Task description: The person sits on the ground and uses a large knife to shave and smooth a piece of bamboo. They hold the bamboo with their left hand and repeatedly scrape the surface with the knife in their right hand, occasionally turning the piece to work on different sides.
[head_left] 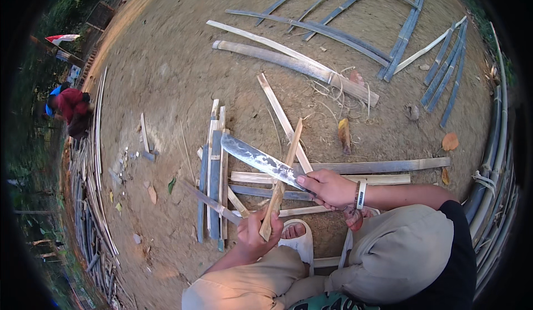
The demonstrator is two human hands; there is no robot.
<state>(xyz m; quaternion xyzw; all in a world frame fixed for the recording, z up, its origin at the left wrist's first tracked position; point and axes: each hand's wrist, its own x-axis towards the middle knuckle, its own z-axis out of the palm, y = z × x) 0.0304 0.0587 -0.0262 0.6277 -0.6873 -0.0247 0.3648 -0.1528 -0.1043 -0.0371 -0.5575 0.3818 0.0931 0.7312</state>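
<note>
My right hand (328,190) is closed round the handle of a machete (258,160), whose broad, whitish-marked blade reaches up and to the left. In my left hand (256,234) is a split bamboo strip (282,185), gripped near its lower end and slanting up and to the right. The blade crosses the strip about its middle; whether the edge bites into it I cannot tell. On the ground under my hands lie several more split bamboo pieces (215,171), some upright in the view and others crosswise (388,166). The machete's handle is mostly hidden by my fingers.
A thick bamboo length (272,58) lies ahead, with dark strips (338,13) farther off. Long bamboo poles (493,160) are tied together on the right. A pile of bamboo (89,221) runs along the left, where a person in red (73,107) bends down. My sandal (300,243) rests near the strips.
</note>
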